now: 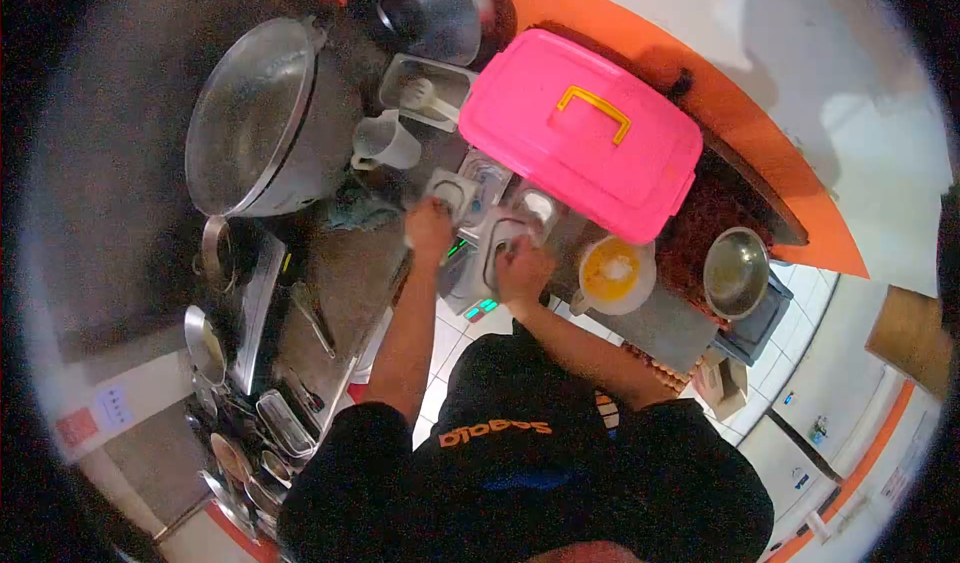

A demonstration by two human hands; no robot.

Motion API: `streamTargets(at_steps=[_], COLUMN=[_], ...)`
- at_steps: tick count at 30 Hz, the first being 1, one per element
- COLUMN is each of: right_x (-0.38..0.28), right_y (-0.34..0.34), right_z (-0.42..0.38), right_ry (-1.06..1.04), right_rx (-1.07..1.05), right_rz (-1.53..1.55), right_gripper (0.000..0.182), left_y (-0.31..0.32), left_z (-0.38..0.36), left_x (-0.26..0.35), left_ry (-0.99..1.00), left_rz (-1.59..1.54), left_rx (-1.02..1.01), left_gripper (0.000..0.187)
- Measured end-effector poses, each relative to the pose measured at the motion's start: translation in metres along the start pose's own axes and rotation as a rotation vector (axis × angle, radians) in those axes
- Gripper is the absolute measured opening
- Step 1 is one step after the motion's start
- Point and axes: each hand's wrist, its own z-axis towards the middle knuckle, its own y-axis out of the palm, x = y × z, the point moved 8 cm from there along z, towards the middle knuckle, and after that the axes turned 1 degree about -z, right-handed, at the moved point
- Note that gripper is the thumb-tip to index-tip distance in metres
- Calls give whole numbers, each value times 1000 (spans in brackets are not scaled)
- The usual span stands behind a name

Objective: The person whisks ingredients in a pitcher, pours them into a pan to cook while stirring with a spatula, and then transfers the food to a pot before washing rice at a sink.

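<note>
My left hand (429,229) is closed at the near edge of a small metal container (452,191) with a pale round shape inside. My right hand (524,269) grips the rim of a larger metal container (493,241), which is tilted and blurred. Below and between the hands is a digital scale (480,309) with lit green digits, partly covered by the larger container. Behind them sit a clear-looking tub (487,175) and a small container with white contents (538,204). Some fingertips are hidden or smeared.
A pink lidded box (580,133) with a yellow handle stands behind. To the right are a white bowl (640,288) with yellow and white contents and a metal bowl (736,273). Leftward are a white pitcher (388,143), a large pot (250,123) and several utensils.
</note>
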Motion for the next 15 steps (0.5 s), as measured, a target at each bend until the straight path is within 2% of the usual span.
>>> streamTargets(at_steps=[2, 3, 5, 7, 8, 10, 11, 12, 14, 15], right_x=[17, 23, 8, -3, 4, 14, 19, 24, 22, 27], right_y=[27, 30, 12, 4, 18, 36, 44, 48, 45, 44], right_z=[16, 24, 32, 38, 45, 42, 39, 36, 19, 8], right_ry=[-6, -4, -72, -152, -39, 6, 29, -23, -301, -406], right_rx=[79, 161, 224, 286, 150, -27, -115, -113, 27, 47], right_rz=[9, 14, 25, 37, 28, 31, 29, 50, 256, 364], right_gripper=[28, 30, 30, 31, 32, 33, 34, 33, 32, 32], left_y=[18, 24, 43, 52, 52, 73, 54, 28, 14, -4], left_z=[2, 5, 8, 12, 15, 17, 10, 3, 5, -10], left_x=[14, 18, 32, 42, 45, 51, 53, 51, 32, 4], left_ry=[-59, -68, 44, 25, 16, 83, 105, 120, 34, -52], left_rz=[-3, -1, -184, -198, -208, -234, -367, -479, -339, -316], left_rx=[-116, -111, -114, -45, 22, -166, 12, 206, -43, -13], left_gripper=[14, 14, 14, 14, 15, 17, 20, 22, 30, 30])
